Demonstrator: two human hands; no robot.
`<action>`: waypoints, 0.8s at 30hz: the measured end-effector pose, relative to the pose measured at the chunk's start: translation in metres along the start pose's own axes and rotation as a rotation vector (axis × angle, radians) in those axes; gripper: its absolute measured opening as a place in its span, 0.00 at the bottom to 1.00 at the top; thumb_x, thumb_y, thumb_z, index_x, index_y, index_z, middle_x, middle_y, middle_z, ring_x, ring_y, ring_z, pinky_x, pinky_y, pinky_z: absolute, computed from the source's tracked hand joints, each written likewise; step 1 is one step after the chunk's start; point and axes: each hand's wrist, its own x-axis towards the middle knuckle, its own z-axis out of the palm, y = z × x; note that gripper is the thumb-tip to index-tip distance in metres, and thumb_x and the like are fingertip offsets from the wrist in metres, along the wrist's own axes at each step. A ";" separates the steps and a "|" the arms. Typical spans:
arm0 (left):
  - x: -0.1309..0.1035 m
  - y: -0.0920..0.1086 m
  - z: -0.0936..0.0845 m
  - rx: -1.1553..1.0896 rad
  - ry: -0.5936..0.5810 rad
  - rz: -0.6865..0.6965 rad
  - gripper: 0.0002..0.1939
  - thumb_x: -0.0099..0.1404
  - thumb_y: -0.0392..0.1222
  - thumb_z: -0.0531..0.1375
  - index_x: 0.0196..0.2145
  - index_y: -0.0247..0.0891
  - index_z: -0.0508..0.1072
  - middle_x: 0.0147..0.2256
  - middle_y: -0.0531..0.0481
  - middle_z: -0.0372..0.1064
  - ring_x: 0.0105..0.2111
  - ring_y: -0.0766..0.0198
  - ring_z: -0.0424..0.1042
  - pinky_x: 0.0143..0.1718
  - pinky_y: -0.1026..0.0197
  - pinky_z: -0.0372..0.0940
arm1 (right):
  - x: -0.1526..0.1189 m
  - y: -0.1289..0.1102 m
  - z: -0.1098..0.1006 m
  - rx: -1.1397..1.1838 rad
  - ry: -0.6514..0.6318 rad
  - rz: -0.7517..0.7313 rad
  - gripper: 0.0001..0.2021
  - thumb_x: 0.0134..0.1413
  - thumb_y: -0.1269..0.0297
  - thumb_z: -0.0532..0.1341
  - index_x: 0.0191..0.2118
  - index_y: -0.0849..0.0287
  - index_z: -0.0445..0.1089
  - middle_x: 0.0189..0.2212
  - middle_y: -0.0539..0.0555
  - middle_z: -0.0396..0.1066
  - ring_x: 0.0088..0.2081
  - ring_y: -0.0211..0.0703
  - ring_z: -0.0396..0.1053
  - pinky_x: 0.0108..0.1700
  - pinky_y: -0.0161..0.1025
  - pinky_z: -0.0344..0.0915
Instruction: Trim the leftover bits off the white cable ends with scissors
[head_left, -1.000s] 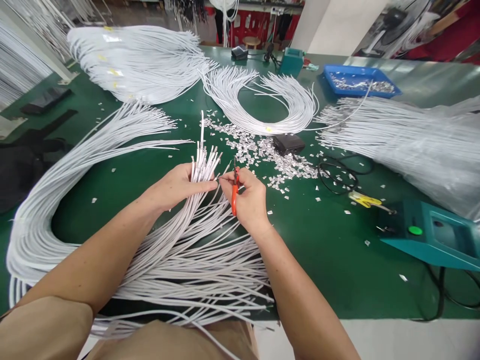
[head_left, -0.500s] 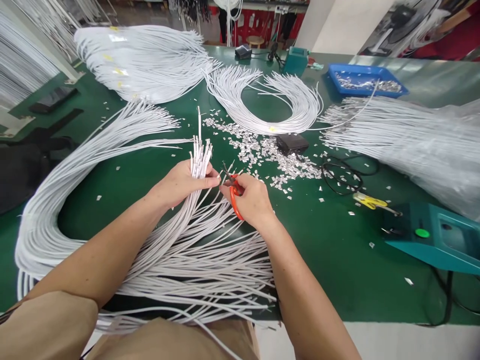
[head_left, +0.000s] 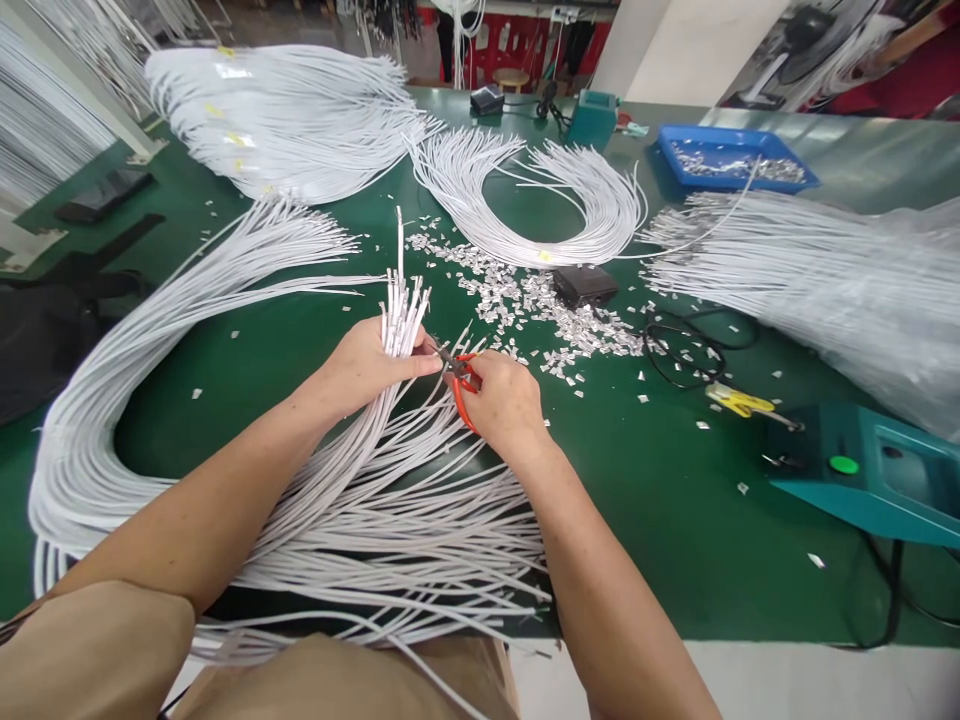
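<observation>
1. Held bundle: The white cable bundle [head_left: 399,330] is at the centre of the frame, above the green table [head_left: 645,530]. The left hand [head_left: 367,365] is closed around it below the cable ends, with the thumb across the front.
2. Tool: The right hand [head_left: 510,400] grips the red-handled pliers [head_left: 461,405] just beside the left fingertips. Whether the tips bite on a cable cannot be told.
3. Progress, done: One group is gathered, its ends close together but uneven; one cable stands above the others.
4. Progress, left: Many loose cables [head_left: 420,545] lie outside the grip, fanned across the lower centre. By judgement, the work is partway through; the finished share cannot be told.
5. Surroundings: Small metal pieces [head_left: 517,298] lie scattered right of the bundle. A blue tray [head_left: 712,182] at the upper right holds similar pieces.
6. Orientation: The bundle ends point to the top of the frame. The long axis slopes down toward the lower left, curving below the hand. The pliers' nose points to the upper left; the handles extend to the lower right.
</observation>
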 end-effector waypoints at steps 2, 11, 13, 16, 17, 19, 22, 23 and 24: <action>-0.001 0.003 0.000 0.039 0.017 -0.013 0.14 0.49 0.47 0.70 0.29 0.38 0.73 0.32 0.52 0.74 0.33 0.60 0.71 0.35 0.59 0.62 | 0.000 0.000 0.000 -0.006 -0.004 0.003 0.13 0.58 0.58 0.57 0.27 0.58 0.72 0.29 0.53 0.71 0.32 0.40 0.66 0.29 0.36 0.51; -0.001 0.003 -0.002 0.138 0.061 -0.018 0.13 0.48 0.48 0.70 0.29 0.39 0.76 0.32 0.51 0.77 0.33 0.57 0.73 0.35 0.58 0.63 | 0.001 0.002 -0.002 -0.018 -0.001 0.002 0.11 0.57 0.59 0.59 0.27 0.59 0.72 0.29 0.53 0.71 0.33 0.41 0.67 0.30 0.36 0.53; -0.001 0.003 -0.002 0.133 0.071 -0.016 0.14 0.48 0.49 0.70 0.29 0.39 0.76 0.32 0.51 0.76 0.34 0.57 0.73 0.36 0.58 0.63 | 0.002 0.004 -0.004 0.063 0.012 0.004 0.10 0.54 0.60 0.61 0.26 0.59 0.71 0.29 0.53 0.71 0.32 0.41 0.67 0.30 0.36 0.54; -0.002 0.005 0.000 0.127 0.065 -0.021 0.14 0.48 0.50 0.70 0.29 0.39 0.76 0.32 0.51 0.76 0.34 0.57 0.73 0.37 0.57 0.64 | 0.004 0.002 -0.009 0.399 0.076 0.073 0.07 0.51 0.62 0.62 0.26 0.59 0.71 0.28 0.51 0.72 0.30 0.39 0.66 0.32 0.36 0.58; -0.002 0.005 0.001 0.125 0.055 -0.021 0.14 0.48 0.50 0.69 0.29 0.38 0.75 0.31 0.50 0.76 0.33 0.57 0.72 0.37 0.57 0.64 | 0.004 0.000 -0.010 0.555 0.096 0.099 0.06 0.50 0.62 0.62 0.28 0.59 0.72 0.29 0.51 0.72 0.30 0.38 0.66 0.33 0.36 0.60; -0.002 0.005 0.002 0.118 0.035 -0.010 0.15 0.48 0.50 0.69 0.29 0.38 0.75 0.30 0.50 0.75 0.32 0.57 0.72 0.36 0.57 0.64 | 0.004 -0.005 -0.011 0.836 0.110 0.127 0.06 0.48 0.62 0.64 0.31 0.58 0.75 0.30 0.50 0.73 0.30 0.37 0.68 0.36 0.37 0.64; -0.002 0.004 0.004 0.115 0.017 0.010 0.15 0.48 0.51 0.69 0.29 0.38 0.75 0.30 0.51 0.75 0.32 0.58 0.71 0.37 0.57 0.64 | 0.003 -0.012 -0.011 1.047 0.093 0.172 0.06 0.45 0.62 0.66 0.30 0.58 0.76 0.29 0.49 0.73 0.30 0.36 0.68 0.38 0.37 0.65; -0.002 0.003 0.005 0.119 0.016 0.009 0.15 0.48 0.51 0.69 0.29 0.38 0.76 0.30 0.51 0.75 0.32 0.58 0.71 0.37 0.57 0.64 | 0.003 -0.013 -0.010 1.085 0.085 0.189 0.06 0.44 0.63 0.66 0.30 0.58 0.76 0.28 0.49 0.73 0.29 0.36 0.68 0.37 0.37 0.65; -0.003 0.003 0.005 0.125 0.016 0.005 0.15 0.49 0.51 0.69 0.29 0.38 0.76 0.31 0.50 0.75 0.33 0.58 0.72 0.37 0.57 0.64 | 0.003 -0.013 -0.009 1.117 0.074 0.203 0.06 0.43 0.63 0.66 0.29 0.58 0.76 0.28 0.48 0.73 0.29 0.35 0.67 0.37 0.37 0.65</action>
